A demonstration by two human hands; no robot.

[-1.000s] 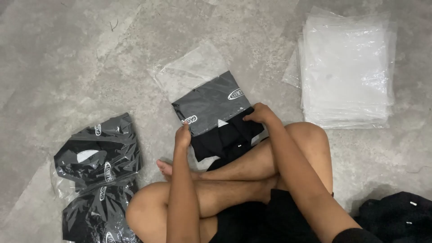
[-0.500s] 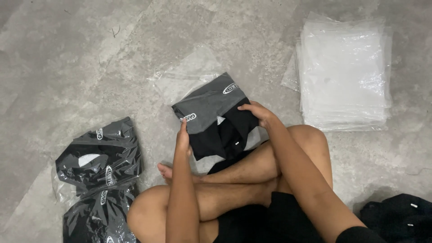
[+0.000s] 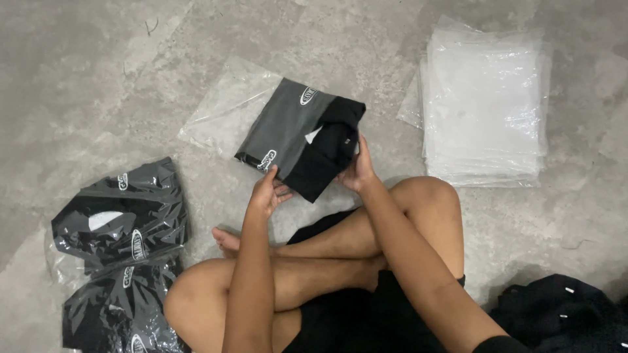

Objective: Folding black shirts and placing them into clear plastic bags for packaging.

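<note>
A folded black garment is half inside a clear plastic bag that lies tilted on the grey floor. My left hand grips the bag's near left corner by the garment's edge. My right hand holds the garment's near right edge, fingers curled around it. The part inside the bag looks grey through the plastic. Both hands lift the near end a little above my crossed legs.
A stack of empty clear bags lies at the upper right. Several bagged black garments pile at the lower left. Loose black clothing sits at the lower right. My bare crossed legs fill the lower middle.
The bag and garment have swung to the left and farther from me, now more tilted. Both hands moved with it, shifting from its sides to its near edge.
</note>
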